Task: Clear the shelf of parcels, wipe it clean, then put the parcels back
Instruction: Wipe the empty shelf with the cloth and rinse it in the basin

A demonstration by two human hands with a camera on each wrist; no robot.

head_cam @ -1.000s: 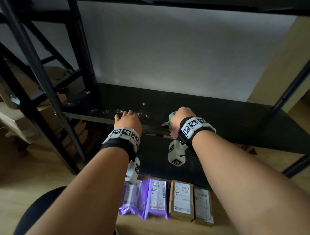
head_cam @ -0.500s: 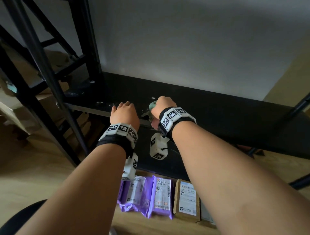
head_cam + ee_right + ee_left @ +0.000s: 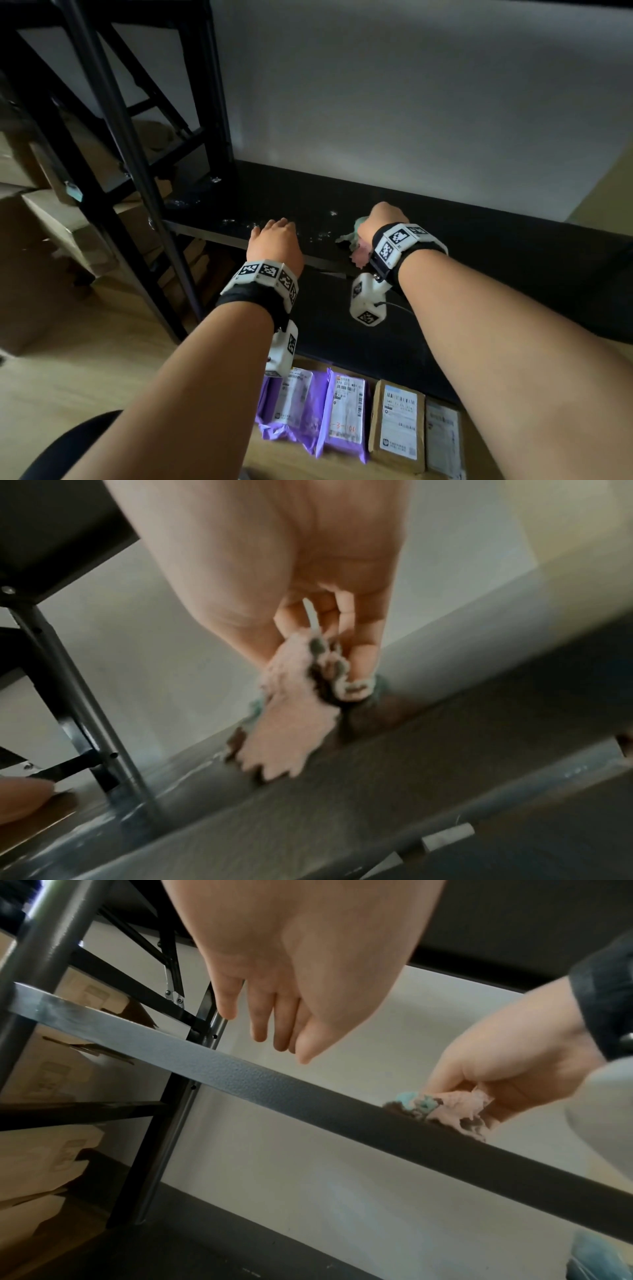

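Observation:
The black shelf [image 3: 479,236] holds no parcels and shows wet streaks near its front left. My right hand [image 3: 385,219] grips a pink and teal cloth [image 3: 354,240] and presses it onto the shelf near the front edge; the cloth [image 3: 294,723] hangs from curled fingers [image 3: 363,647] in the right wrist view. My left hand [image 3: 275,240] hovers over the front rail [image 3: 274,1088] with its fingers [image 3: 260,1020] straight and holding nothing. Several parcels lie on the floor below: two purple bags [image 3: 318,407] and two brown boxes [image 3: 399,425].
Black shelf posts [image 3: 137,192] and cross braces stand at the left, with cardboard boxes [image 3: 44,219] behind them. A white wall [image 3: 411,102] backs the shelf. A lower black shelf [image 3: 342,329] sits under my wrists. The floor [image 3: 68,359] is wooden.
Both hands have shifted left along the front of the shelf, the right one dragging the cloth. The head view has tilted, showing more of the wall and the left frame.

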